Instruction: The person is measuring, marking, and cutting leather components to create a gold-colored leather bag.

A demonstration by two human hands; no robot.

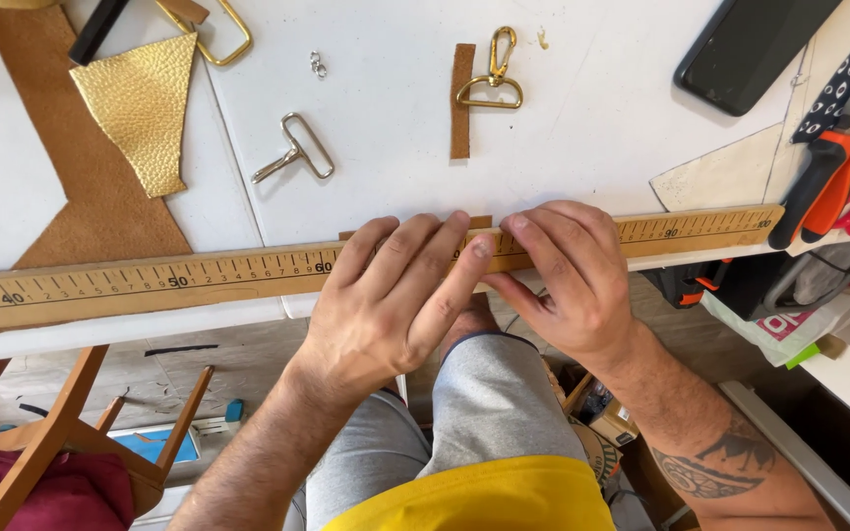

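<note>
A dark, flat phone (752, 44) with a blank black screen lies slantwise on the worktop (582, 138), far right corner. Below the worktop's right edge sits a white package (777, 329) with red print.

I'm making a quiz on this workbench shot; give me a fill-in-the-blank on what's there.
1. Both hands press on a long wooden ____ at the table's edge.
2. The textured leather scrap at upper left is ____ in colour.
3. The pliers at right have ____ handles.
4. The brown leather strip lies beside a gold snap ____.

Missing: ruler; gold; orange; hook
</note>
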